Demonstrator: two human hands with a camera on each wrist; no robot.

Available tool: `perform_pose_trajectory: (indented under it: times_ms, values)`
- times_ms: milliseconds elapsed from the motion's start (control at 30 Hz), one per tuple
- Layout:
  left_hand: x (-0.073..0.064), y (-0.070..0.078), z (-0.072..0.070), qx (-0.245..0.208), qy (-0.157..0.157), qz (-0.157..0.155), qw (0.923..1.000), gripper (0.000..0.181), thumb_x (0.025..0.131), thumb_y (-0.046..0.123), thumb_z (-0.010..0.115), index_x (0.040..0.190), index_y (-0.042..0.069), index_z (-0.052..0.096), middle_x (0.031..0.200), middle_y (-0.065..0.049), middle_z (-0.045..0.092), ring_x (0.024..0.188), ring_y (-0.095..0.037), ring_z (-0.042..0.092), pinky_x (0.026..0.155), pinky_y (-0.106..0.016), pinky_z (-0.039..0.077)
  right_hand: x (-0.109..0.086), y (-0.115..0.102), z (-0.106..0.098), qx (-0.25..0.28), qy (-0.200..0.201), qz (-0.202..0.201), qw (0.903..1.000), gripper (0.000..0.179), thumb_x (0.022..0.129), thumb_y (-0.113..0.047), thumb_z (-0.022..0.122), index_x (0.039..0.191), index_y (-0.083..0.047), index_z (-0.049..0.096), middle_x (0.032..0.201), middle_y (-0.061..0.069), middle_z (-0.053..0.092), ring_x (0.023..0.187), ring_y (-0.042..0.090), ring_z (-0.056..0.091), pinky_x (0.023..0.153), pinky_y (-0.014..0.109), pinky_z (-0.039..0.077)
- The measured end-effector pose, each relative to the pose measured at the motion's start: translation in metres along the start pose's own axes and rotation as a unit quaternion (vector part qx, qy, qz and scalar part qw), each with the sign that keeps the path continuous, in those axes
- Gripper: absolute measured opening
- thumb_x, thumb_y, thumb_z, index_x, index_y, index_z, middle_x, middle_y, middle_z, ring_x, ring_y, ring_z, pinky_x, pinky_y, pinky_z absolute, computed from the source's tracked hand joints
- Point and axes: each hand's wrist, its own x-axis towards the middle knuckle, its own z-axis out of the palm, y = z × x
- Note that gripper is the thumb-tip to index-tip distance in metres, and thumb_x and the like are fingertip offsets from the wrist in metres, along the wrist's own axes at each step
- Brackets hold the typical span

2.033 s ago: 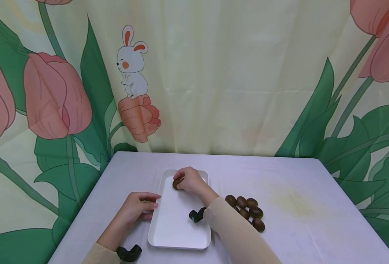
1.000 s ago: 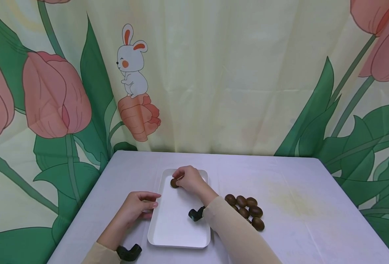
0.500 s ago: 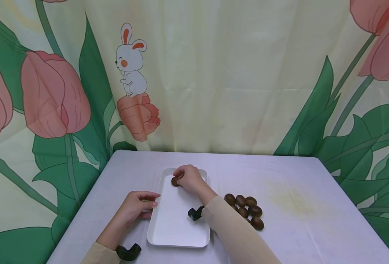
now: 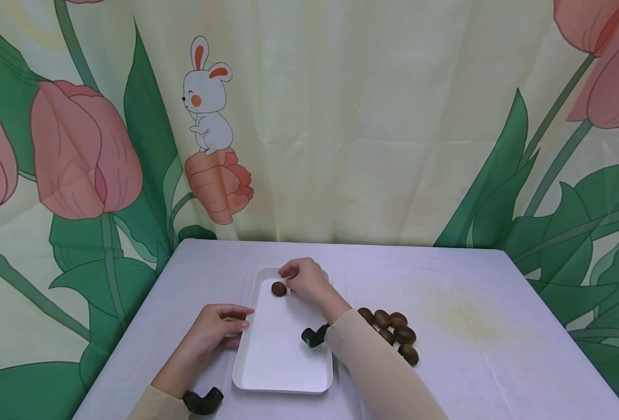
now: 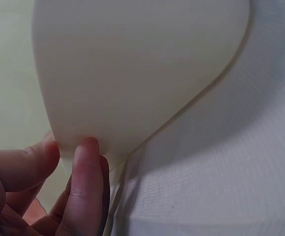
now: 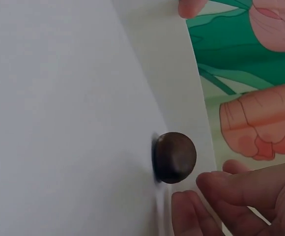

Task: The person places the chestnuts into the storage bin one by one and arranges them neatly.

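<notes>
A white rectangular tray lies on the table. Near its far left corner sits one dark brown, glossy, chestnut-like nut, apart from the others. My right hand is just right of that nut, over the far end of the tray. In the right wrist view, the right fingertips are spread with a small gap to the nut. At the tray's left edge, my left hand holds the rim between its fingers and thumb, seen close up against the tray wall in the left wrist view.
Several more brown nuts lie grouped on the white tablecloth right of the tray, some hidden by the right sleeve. Black wrist devices sit at both cuffs. A printed curtain hangs behind the table.
My right fingers have let go of the nut and moved slightly back to the right. The nut shows whole on the tray. The left hand stays at the rim.
</notes>
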Motion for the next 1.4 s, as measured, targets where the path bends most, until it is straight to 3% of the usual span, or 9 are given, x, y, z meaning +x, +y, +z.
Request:
perform_pose_trajectory:
  times_ms: [300,600,1033,1400]
  values:
    - [-0.001,0.002,-0.001,0.010,0.007,0.000,0.9999,0.029,0.091,0.006,0.085,0.120,0.009,0.082,0.119,-0.014,0.079,0.083,-0.020,0.077,0.065,-0.038,0.067,-0.002,-0.005,-0.015,0.075,-0.026,0.002,0.9968,0.030,0.093,0.009,0.068,0.120,0.001,0.077,0.121,0.018,0.079,0.095,0.020,0.073,0.082,0.035,0.068]
    - [-0.001,0.003,-0.001,0.013,0.010,0.008,0.9998,0.029,0.091,0.005,0.084,0.120,0.008,0.082,0.117,-0.013,0.079,0.081,-0.021,0.078,0.065,-0.038,0.067,-0.015,-0.009,-0.033,0.079,-0.028,0.006,0.9965,0.030,0.097,0.007,0.067,0.124,0.000,0.076,0.127,0.019,0.076,0.106,0.025,0.074,0.085,0.035,0.068]
    - [-0.005,0.003,0.000,0.011,0.008,0.012,0.9998,0.028,0.091,0.004,0.084,0.119,0.007,0.082,0.119,-0.014,0.079,0.084,-0.021,0.078,0.067,-0.038,0.068,-0.034,-0.002,-0.062,0.094,-0.014,-0.015,0.9954,0.028,0.098,0.006,0.067,0.125,0.003,0.074,0.130,0.025,0.074,0.123,0.043,0.071,0.087,0.037,0.068]
    - [-0.003,0.003,0.001,0.022,0.004,0.011,0.9997,0.028,0.092,0.006,0.083,0.120,0.009,0.082,0.120,-0.013,0.077,0.085,-0.019,0.076,0.068,-0.038,0.067,-0.059,0.008,-0.092,0.111,-0.001,-0.007,0.9938,0.029,0.099,0.003,0.069,0.128,0.002,0.074,0.133,0.027,0.072,0.119,0.041,0.072,0.089,0.038,0.068]
